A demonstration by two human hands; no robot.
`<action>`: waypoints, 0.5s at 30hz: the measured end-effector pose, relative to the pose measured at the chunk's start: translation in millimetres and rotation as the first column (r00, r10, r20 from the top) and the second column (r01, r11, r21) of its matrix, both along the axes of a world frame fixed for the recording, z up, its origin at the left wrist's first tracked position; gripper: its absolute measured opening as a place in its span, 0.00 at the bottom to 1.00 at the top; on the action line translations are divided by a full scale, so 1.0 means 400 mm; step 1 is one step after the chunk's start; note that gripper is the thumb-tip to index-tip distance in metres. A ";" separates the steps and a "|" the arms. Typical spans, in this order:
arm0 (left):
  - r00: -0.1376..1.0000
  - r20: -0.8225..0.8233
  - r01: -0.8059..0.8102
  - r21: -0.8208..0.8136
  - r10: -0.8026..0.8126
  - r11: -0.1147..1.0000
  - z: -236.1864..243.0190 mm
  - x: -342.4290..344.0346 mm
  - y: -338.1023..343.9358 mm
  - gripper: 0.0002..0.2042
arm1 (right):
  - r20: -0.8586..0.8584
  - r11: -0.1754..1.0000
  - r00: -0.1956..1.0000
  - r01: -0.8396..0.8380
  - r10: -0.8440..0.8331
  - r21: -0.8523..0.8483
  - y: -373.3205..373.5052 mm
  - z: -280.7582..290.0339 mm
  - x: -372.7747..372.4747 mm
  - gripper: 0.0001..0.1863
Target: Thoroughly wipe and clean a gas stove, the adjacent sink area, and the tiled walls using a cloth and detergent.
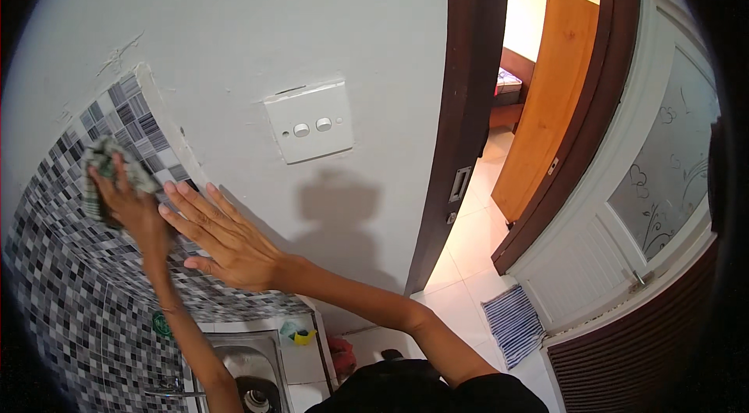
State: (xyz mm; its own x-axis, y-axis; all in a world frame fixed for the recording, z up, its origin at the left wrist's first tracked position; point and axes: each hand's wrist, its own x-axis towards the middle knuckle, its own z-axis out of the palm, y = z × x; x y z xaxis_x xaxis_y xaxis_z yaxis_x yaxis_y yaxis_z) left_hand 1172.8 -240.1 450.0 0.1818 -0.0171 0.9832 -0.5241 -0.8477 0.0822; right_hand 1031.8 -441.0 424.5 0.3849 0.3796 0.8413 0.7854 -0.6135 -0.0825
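My left hand presses a crumpled green-and-white checked cloth against the mosaic-tiled wall, close to the tiles' upper edge. Hand and cloth are slightly blurred. Just to the right, my right hand is empty, its fingers stretched out and its palm turned to the wall where the tiles meet the pale plaster. My left wrist is partly covered from sight near the right hand's fingertips.
A white switch plate sits on the wall above my right hand. Below are a metal sink with a tap and a yellow-and-green sponge. To the right are a dark doorframe, an orange-brown door, a striped mat and a white glazed door.
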 end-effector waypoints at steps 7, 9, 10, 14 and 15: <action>0.998 0.059 -0.007 -0.199 0.019 0.980 -0.064 0.134 0.224 0.30 | -0.017 1.000 1.000 -0.026 0.026 0.000 0.005 -0.006 -0.002 0.38; 0.985 -0.068 -0.172 -0.298 0.159 0.939 -0.194 0.203 0.279 0.30 | -0.025 0.999 0.999 -0.032 0.032 0.018 0.017 -0.011 0.001 0.38; 0.954 -0.163 -0.289 -0.293 0.250 0.911 -0.258 0.228 0.301 0.31 | -0.006 0.998 0.998 -0.064 0.064 0.022 0.025 -0.013 0.005 0.37; 0.837 -0.413 -0.453 -0.156 0.359 0.878 -0.471 0.196 0.269 0.33 | 0.034 0.999 0.999 -0.040 0.040 -0.003 0.075 -0.027 0.033 0.38; 0.858 -0.421 -0.373 -0.115 0.295 0.921 -0.508 0.150 0.228 0.33 | 0.060 0.999 0.997 -0.048 0.049 -0.009 0.089 -0.031 0.045 0.38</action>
